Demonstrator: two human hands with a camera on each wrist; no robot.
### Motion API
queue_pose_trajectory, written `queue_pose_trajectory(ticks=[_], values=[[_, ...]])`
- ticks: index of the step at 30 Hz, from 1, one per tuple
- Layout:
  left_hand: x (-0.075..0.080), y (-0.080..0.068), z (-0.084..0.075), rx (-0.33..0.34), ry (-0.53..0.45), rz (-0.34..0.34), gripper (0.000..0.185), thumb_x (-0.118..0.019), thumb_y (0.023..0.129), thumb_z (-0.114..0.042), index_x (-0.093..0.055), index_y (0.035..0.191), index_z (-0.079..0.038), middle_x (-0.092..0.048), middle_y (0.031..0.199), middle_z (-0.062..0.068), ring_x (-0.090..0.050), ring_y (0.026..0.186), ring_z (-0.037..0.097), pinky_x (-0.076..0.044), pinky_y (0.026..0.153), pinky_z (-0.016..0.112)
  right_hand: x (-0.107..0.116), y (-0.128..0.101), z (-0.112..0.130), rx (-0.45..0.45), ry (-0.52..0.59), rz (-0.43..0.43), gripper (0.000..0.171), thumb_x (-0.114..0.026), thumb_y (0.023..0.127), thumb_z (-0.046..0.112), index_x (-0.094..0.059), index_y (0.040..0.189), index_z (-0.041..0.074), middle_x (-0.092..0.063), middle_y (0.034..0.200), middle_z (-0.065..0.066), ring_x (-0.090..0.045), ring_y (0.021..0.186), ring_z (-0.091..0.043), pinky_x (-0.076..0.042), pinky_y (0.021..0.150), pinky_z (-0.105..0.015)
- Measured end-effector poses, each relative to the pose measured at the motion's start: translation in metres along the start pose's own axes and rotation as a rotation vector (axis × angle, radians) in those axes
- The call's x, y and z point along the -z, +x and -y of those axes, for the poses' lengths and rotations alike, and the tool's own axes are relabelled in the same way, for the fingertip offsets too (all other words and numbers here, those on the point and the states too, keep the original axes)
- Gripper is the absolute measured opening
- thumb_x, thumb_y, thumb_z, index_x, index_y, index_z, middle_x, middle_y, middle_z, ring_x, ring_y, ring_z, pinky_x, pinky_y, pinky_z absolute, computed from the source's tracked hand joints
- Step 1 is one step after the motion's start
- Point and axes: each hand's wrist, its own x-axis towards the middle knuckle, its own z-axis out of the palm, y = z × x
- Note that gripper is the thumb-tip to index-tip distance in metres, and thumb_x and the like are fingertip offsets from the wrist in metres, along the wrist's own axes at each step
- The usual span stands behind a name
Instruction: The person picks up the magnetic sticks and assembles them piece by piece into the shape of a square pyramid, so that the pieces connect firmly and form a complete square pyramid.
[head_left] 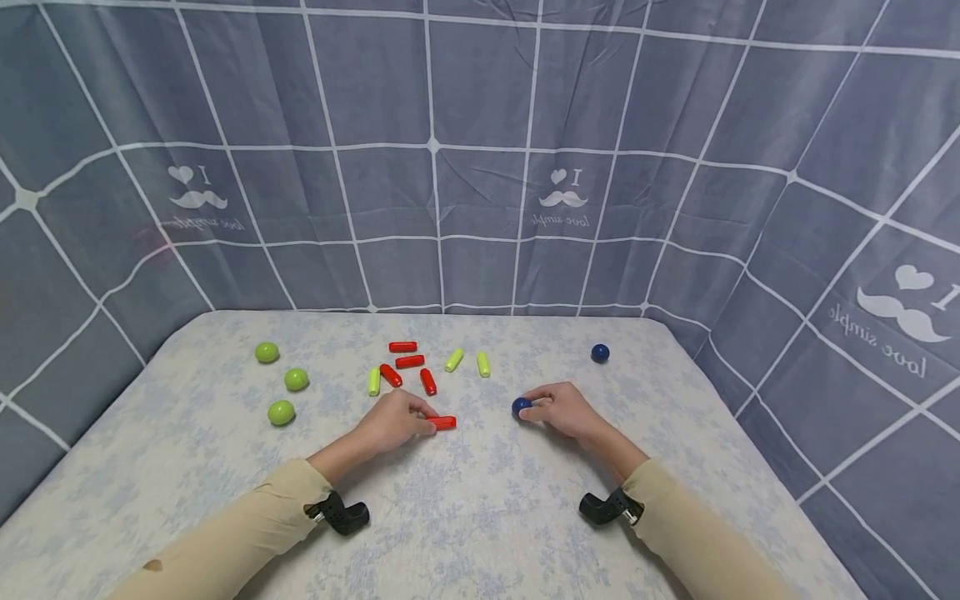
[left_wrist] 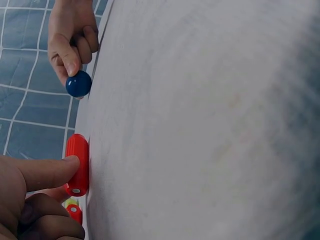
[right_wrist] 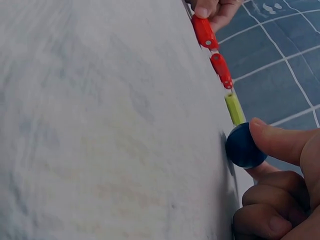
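My left hand [head_left: 392,423] is clamped on a red ribbed piece [head_left: 446,422], thumb on one side and a finger on the other; the piece projects from the fingertips toward my right. The remaining fingers are curled beneath the palm. My right hand [head_left: 568,409] is clamped on a dark blue ball [head_left: 521,407], pinched between thumb and finger on the side facing my left hand. Piece and ball stand apart, both between my two hands. Whether either bears on the table [head_left: 480,517] I cannot tell.

Just beyond my left hand I record four more red pieces [head_left: 409,362], lying at differing angles. A yellow-green piece [head_left: 373,382] lies at their left, just beside the nearest of them. Two further yellow-green pieces [head_left: 483,364] lie beyond my left hand and to its right. Well to the left of that hand sit three green balls [head_left: 281,412], apart from one another. Beyond my right hand and slightly to its right sits a second blue ball [head_left: 600,353], held by neither hand. Behind everything, on the far side from my hands, hangs a grey-blue curtain [head_left: 480,200] with white grid lines.
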Motion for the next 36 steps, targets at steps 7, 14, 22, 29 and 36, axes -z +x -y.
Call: queue_pose_trajectory(ticks=[7,14,22,29,36], values=[[-0.005,0.002,-0.004,0.009,0.016,-0.014,0.01,-0.078,0.085,-0.011,-0.082,0.095,-0.013,-0.054,0.062,0.0,-0.043,0.061,0.014,-0.032,0.054,0.027,-0.007,0.0,0.001,0.028,0.0,0.029,0.038,-0.08,0.085,0.026,-0.074,0.118,0.009,-0.031,0.059,0.006,-0.031,0.057,-0.013,-0.032,0.059,-0.029],[-0.011,0.009,-0.006,-0.008,0.037,-0.006,0.012,-0.079,0.084,-0.011,-0.082,0.096,-0.014,-0.064,0.074,0.001,-0.041,0.06,0.014,-0.031,0.055,0.026,-0.01,0.0,0.004,0.023,-0.031,0.043,0.038,-0.083,0.084,0.029,-0.075,0.117,0.014,-0.056,0.084,0.0,-0.049,0.081,-0.016,-0.041,0.079,-0.034],[-0.01,0.011,-0.011,-0.023,0.041,-0.013,0.013,-0.079,0.084,-0.013,-0.082,0.097,-0.013,-0.069,0.087,-0.001,-0.037,0.059,0.013,-0.029,0.054,0.026,-0.019,0.007,0.007,0.051,-0.004,0.075,0.036,-0.083,0.084,0.03,-0.076,0.116,0.015,-0.036,0.066,0.004,-0.039,0.07,-0.016,-0.035,0.071,-0.032],[-0.015,0.016,-0.016,-0.036,0.052,0.012,0.014,-0.077,0.085,-0.013,-0.081,0.099,-0.011,-0.068,0.082,-0.002,-0.045,0.065,0.014,-0.035,0.058,0.027,-0.024,0.007,0.011,0.067,-0.009,0.063,0.034,-0.084,0.082,0.031,-0.078,0.112,0.017,-0.068,0.105,0.0,-0.054,0.095,-0.017,-0.042,0.08,-0.033],[-0.021,0.021,-0.022,-0.066,0.066,0.025,0.014,-0.075,0.087,-0.013,-0.081,0.099,-0.01,-0.068,0.081,-0.002,-0.046,0.062,0.013,-0.036,0.057,0.026,-0.029,0.007,0.015,0.076,-0.011,0.068,0.033,-0.085,0.081,0.03,-0.078,0.11,0.016,-0.068,0.108,0.0,-0.053,0.096,-0.018,-0.042,0.078,-0.032]])
